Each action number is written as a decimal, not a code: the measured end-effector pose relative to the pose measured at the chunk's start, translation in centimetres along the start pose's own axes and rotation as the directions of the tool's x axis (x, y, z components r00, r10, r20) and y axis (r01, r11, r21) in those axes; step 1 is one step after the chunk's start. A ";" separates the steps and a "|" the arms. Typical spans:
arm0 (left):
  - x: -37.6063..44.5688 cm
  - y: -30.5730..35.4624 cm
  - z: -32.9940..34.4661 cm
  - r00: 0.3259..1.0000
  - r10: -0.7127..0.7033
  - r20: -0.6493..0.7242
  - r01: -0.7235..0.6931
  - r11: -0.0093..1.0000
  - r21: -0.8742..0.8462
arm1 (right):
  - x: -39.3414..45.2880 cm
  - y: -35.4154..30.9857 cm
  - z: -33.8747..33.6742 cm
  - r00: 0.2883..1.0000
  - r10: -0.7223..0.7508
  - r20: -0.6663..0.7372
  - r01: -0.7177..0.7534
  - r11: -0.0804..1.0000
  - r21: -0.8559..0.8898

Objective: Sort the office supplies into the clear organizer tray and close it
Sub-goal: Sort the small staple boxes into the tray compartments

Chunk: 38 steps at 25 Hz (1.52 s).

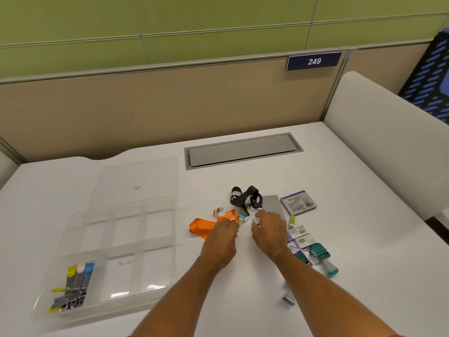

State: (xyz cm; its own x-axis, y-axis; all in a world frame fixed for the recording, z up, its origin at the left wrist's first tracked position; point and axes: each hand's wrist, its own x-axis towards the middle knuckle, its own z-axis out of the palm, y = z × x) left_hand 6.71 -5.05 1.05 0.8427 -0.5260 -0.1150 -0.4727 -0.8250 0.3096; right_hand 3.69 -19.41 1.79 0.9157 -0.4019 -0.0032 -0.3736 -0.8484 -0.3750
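Observation:
The clear organizer tray (80, 242) sits at the left of the white desk, its near-left compartment holding several grey tabs with yellow, white and blue caps (77, 280). Its clear lid (138, 178) lies flat behind it. In the middle, my left hand (222, 235) rests on the orange lanyard (201, 226), fingers curled at its loop. My right hand (268, 229) pinches a small silver piece beside the black lanyard (245, 197). A small teal box (243, 215) lies between my fingertips.
To the right lie a grey card (273, 203), a purple-edged staple box (298, 202), small labelled boxes (300, 235), a teal stamp (324, 257) and a metal clip (289, 297). A grey cable hatch (243, 150) is set into the desk behind. White dividers flank the desk.

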 end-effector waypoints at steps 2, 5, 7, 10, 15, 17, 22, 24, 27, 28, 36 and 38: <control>0.4 0.0 -0.4 1.000 0.002 -0.005 -0.002 1.000 -0.018 | -0.2 0.0 -0.7 0.999 0.022 -0.045 -0.015 0.986 0.165; 1.4 0.3 -0.8 0.999 -0.009 -0.031 0.008 0.998 -0.060 | -0.2 0.4 -1.9 0.994 0.086 -0.068 -0.059 0.941 0.333; 2.1 0.6 -0.9 0.999 -0.004 -0.048 0.001 0.998 -0.059 | -0.2 0.9 -2.3 0.989 0.132 -0.061 -0.100 0.923 0.371; 3.1 1.0 -0.8 0.999 0.031 -0.039 -0.027 0.996 0.081 | -0.2 1.7 -2.5 0.984 0.176 -0.038 -0.146 0.904 0.401; 4.0 0.7 -0.5 0.998 0.061 0.016 -0.063 0.937 0.345 | 0.0 2.6 -2.7 0.985 0.172 -0.013 -0.153 0.906 0.394; 4.1 0.5 -0.4 0.997 0.081 0.008 -0.078 0.927 0.368 | -0.1 2.7 -2.6 0.982 0.186 0.032 -0.184 0.907 0.380; 4.4 0.3 -1.0 0.992 0.115 -0.054 -0.094 0.948 0.305 | -0.2 3.3 -2.0 0.964 0.085 0.253 -0.129 0.978 0.163; 4.5 0.0 -1.5 0.991 0.099 -0.085 -0.079 0.974 0.212 | -0.1 3.5 -1.6 0.949 0.009 0.315 -0.022 0.999 0.040; 4.2 -0.2 -2.1 0.990 0.026 -0.135 -0.040 0.994 -0.098 | 0.1 3.7 -1.0 0.945 -0.058 0.320 0.096 0.990 -0.104; 4.0 -0.1 -2.3 0.990 -0.010 -0.139 -0.020 0.977 -0.210 | 0.2 3.7 -0.9 0.952 -0.070 0.299 0.105 0.989 -0.104; 3.6 1.0 -2.5 0.966 -0.248 -0.066 0.184 0.849 -0.495 | 1.5 2.5 -2.0 0.987 0.136 0.085 -0.160 0.884 0.439; 3.9 1.1 -2.4 0.958 -0.286 -0.024 0.233 0.822 -0.521 | 1.8 2.4 -2.0 0.984 0.143 0.110 -0.177 0.890 0.420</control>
State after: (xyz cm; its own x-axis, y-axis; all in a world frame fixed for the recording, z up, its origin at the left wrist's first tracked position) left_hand 10.09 -7.57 3.20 0.9486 -0.2627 -0.1764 -0.0581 -0.6927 0.7189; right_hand 4.20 -22.86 2.80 0.8633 -0.4791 -0.1586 -0.4322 -0.5396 -0.7225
